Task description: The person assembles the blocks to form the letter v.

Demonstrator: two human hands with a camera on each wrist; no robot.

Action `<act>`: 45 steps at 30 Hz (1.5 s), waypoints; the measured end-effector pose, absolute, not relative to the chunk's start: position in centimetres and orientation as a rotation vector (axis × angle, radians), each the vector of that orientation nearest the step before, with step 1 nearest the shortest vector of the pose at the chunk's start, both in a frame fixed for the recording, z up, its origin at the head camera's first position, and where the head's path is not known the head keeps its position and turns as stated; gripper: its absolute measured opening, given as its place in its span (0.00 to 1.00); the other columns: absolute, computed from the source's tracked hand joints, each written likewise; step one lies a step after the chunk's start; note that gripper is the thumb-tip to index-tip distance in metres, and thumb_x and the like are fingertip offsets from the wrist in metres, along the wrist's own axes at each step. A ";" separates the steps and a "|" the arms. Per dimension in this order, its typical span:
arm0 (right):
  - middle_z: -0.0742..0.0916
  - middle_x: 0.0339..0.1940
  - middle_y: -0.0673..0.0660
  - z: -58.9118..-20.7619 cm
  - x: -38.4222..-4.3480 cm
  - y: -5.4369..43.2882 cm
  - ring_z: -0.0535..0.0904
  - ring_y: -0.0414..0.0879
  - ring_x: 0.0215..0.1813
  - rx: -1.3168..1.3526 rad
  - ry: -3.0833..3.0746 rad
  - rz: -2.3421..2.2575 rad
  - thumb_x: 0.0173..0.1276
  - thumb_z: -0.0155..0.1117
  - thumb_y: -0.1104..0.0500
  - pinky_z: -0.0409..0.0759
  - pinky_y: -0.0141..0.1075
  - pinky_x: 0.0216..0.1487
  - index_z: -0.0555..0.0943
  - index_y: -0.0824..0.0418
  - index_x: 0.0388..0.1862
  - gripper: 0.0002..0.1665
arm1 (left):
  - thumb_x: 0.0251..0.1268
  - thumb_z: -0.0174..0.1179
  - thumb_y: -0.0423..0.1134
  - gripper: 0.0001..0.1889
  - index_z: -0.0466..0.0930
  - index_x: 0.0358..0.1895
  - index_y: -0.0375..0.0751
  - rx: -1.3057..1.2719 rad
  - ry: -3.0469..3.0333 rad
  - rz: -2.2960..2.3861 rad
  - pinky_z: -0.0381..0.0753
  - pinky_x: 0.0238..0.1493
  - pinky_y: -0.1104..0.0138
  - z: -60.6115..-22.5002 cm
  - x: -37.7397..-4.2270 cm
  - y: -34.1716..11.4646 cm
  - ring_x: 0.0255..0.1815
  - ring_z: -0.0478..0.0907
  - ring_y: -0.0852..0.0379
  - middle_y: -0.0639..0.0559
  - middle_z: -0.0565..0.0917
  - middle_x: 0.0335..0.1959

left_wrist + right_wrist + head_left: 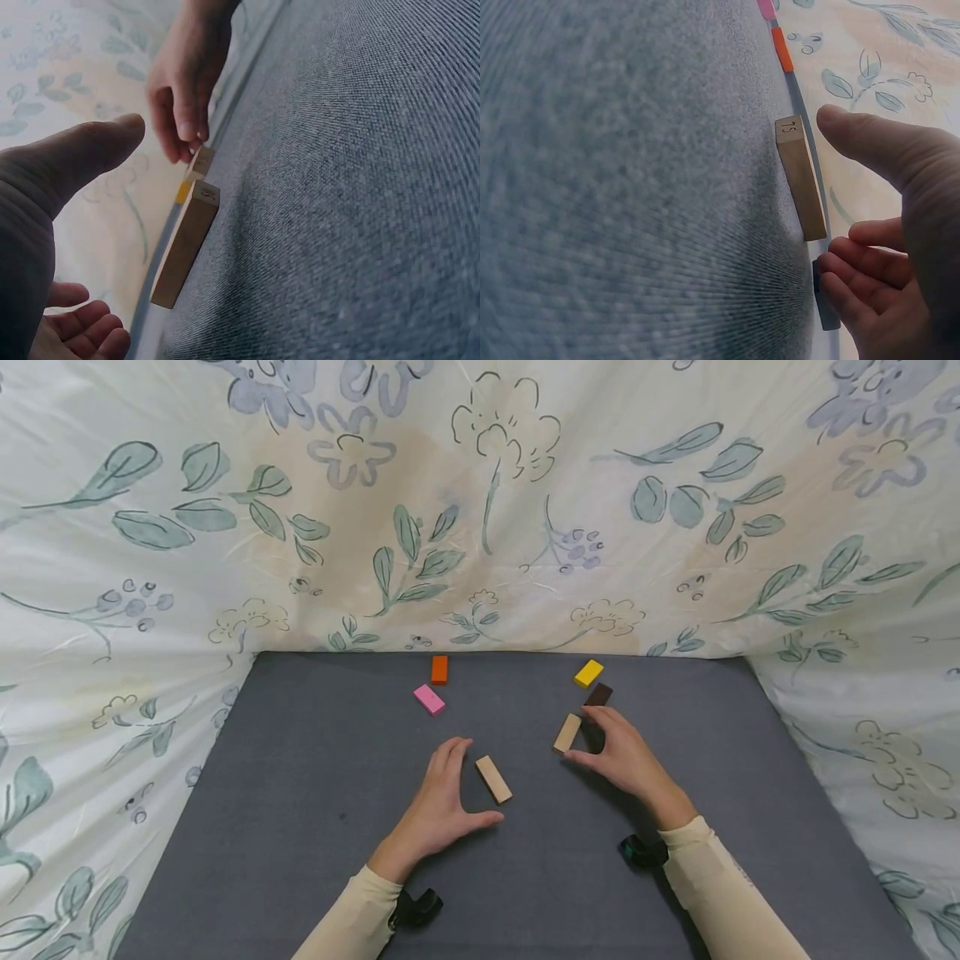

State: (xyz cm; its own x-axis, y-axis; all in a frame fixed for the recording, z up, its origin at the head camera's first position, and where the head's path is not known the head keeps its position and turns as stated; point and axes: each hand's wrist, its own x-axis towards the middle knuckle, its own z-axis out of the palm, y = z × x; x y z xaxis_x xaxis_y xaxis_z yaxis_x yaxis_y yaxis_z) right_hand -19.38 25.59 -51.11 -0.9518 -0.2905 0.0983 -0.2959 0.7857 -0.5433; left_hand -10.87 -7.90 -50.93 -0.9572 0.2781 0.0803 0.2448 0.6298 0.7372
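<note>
Two tan wooden blocks lie on a grey mat (300, 827). My left hand (471, 783) (112, 225) hovers open over the nearer tan block (492, 779) (186, 244), thumb on one side and fingers on the other, with a gap to the block. My right hand (581, 735) (832, 195) is open beside the second tan block (567, 732) (801, 176), its thumb close to the block's near end. Its fingertips reach a dark brown block (597, 695) (825, 304). Neither hand grips anything.
An orange block (439, 669) and a pink block (429, 699) lie at the mat's back left, and a yellow block (588, 673) at the back right. Floral cloth (480, 527) rises behind and along both sides of the mat.
</note>
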 end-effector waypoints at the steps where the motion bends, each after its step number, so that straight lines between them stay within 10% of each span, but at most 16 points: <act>1: 0.77 0.74 0.70 -51.2 -19.4 25.6 0.74 0.67 0.73 0.484 -2.959 0.904 0.65 0.85 0.45 0.73 0.65 0.72 0.72 0.70 0.78 0.53 | 0.51 0.88 0.54 0.61 0.60 0.83 0.37 0.449 2.794 1.260 0.72 0.74 0.43 -51.0 -10.9 -7.9 0.80 0.63 0.41 0.40 0.62 0.81; 45: 0.78 0.72 0.70 -51.9 -19.4 25.1 0.73 0.69 0.73 0.475 -2.959 0.930 0.67 0.84 0.50 0.71 0.67 0.71 0.77 0.68 0.75 0.45 | 0.61 0.84 0.46 0.43 0.72 0.74 0.34 0.493 2.845 1.173 0.74 0.72 0.47 -52.6 -11.3 -6.7 0.73 0.69 0.41 0.39 0.73 0.72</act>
State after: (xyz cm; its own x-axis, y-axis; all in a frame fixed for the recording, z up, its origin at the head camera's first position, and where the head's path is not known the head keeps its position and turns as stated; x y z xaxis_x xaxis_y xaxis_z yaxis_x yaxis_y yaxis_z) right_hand -19.39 25.10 -51.93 -0.9542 -0.2842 0.0933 -0.2864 0.7784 -0.5586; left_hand -11.32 -6.73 -52.57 -0.9497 0.2980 0.0961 0.2791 0.6666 0.6912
